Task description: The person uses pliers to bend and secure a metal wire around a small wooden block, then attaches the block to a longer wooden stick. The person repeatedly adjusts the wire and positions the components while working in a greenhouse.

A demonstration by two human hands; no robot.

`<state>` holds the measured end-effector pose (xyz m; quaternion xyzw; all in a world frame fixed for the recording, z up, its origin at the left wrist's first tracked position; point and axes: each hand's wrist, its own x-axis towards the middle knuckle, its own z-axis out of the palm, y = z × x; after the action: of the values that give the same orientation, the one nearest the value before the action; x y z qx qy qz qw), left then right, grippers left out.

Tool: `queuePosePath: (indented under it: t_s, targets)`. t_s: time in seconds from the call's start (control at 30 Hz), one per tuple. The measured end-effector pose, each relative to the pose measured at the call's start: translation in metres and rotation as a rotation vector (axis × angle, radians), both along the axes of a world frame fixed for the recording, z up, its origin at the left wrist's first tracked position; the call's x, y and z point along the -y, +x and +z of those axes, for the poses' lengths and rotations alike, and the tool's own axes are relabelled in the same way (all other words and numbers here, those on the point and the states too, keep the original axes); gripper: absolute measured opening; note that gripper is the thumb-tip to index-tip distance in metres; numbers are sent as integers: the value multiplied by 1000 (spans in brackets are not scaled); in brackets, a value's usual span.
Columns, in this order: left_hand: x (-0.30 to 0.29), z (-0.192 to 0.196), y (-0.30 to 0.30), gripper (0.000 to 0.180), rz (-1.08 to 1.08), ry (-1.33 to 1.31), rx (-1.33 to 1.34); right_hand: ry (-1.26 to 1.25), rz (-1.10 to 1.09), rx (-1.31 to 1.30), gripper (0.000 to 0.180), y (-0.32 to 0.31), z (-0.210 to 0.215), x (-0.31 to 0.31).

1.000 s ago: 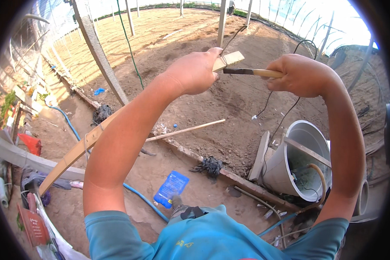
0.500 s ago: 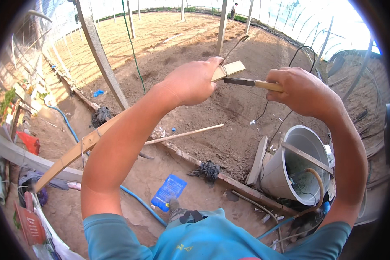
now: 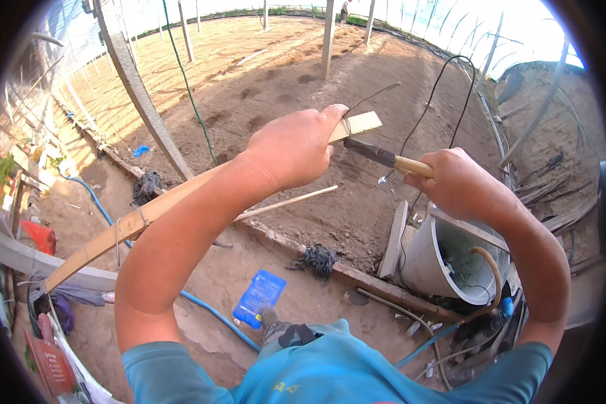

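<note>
My left hand (image 3: pixel 293 145) is closed around a long flat wooden batten (image 3: pixel 131 222), near its far end. A thin wire (image 3: pixel 374 99) loops round the batten beside my thumb, and its loose end sticks up to the right. My right hand (image 3: pixel 454 178) grips the wooden handle of a short tool with a dark metal head (image 3: pixel 370 152). The head's tip lies right by the wire loop, at the batten's lower edge; whether it touches cannot be told. The batten runs under my left forearm down to the lower left, with another wire loop (image 3: pixel 119 231) along it.
A large grey bucket (image 3: pixel 421 259) with a slat across it stands at the right. Concrete posts (image 3: pixel 138 87) rise from the soil, and a green cord (image 3: pixel 185 74) hangs at the left. A blue packet (image 3: pixel 259 297) and a blue hose (image 3: pixel 215 313) lie by my foot.
My right hand has moved down and slightly right, so the tool slants up to the left towards the wire. My left hand keeps its hold. The view has shifted a little.
</note>
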<state>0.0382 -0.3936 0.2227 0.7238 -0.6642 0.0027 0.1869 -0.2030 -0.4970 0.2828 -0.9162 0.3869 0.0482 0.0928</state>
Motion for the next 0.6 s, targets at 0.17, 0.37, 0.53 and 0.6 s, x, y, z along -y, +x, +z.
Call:
queuePosePath:
  t_s: [0.17, 0.37, 0.53, 0.6]
  targets:
    - [-4, -1, -14, 63, 12, -19, 1, 232, -67, 75, 44, -16, -29, 10]
    - [-17, -2, -17, 62, 9, -46, -13, 616, -126, 212, 38, -23, -42, -1]
    - [-27, 5, -13, 61, -18, -23, -86, 784, -76, 299, 36, -27, -54, -4]
    - [-30, 6, -10, 61, -24, -14, -104, 840, -50, 290, 38, -27, -57, -2]
